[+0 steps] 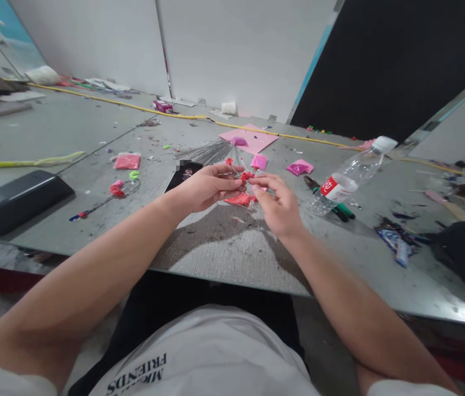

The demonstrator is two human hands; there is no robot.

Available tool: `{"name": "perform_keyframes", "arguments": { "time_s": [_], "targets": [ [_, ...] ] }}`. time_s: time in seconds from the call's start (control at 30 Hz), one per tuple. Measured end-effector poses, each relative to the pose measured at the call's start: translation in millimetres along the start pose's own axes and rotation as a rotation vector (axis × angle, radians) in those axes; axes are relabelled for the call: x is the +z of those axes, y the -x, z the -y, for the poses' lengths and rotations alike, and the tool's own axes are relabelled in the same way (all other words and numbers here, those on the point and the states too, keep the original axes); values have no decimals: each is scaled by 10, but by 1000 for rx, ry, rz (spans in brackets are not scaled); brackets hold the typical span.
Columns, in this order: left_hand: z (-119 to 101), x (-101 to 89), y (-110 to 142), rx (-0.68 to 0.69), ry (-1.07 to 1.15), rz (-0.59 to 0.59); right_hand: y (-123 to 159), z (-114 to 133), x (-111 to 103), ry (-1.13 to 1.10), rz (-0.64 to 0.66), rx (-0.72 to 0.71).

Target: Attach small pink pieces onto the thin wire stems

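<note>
Between my two hands, a small red clay-like flower [247,176] is pinched above the table. My left hand [211,186] has its fingers closed on the flower's left side, with thin wire near the fingertips. Fingers of my right hand [277,201] press on its right side. Just below lies a packet of red material [240,199], partly hidden by the hands. Behind them, a fan of thin grey wires [211,149] spreads on the table, near a pink packet [259,161]. A phone [185,174] rests beside my left hand.
Right of my hands, a clear plastic bottle [350,179] stands near green-handled pliers [342,211]. A wire piece with red and pink clay [117,188] lies left. Further back are a pink sheet [252,137] and a yellow cable [249,127]. A dark case [20,201] sits far left.
</note>
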State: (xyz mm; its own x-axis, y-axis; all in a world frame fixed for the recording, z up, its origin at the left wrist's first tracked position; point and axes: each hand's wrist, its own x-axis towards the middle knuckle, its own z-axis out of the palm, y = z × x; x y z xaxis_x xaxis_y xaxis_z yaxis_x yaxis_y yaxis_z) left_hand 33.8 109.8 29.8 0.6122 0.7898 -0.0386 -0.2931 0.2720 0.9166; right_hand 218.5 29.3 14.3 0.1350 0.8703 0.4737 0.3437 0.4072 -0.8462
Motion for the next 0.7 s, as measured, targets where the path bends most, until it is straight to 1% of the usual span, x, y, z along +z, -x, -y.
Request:
{"name": "perform_keyframes", "arguments": {
  "time_s": [0.13, 0.27, 0.7],
  "targets": [
    [15, 0, -7, 11, 7, 27, -10, -3, 3, -61, 2, 46],
    [32, -10, -17, -4, -15, 33, -5, -5, 9, -63, 9, 70],
    [41, -44, -18, 17, -63, 139, -9, 25, -4, -108, 39, 58]
  ]
}}
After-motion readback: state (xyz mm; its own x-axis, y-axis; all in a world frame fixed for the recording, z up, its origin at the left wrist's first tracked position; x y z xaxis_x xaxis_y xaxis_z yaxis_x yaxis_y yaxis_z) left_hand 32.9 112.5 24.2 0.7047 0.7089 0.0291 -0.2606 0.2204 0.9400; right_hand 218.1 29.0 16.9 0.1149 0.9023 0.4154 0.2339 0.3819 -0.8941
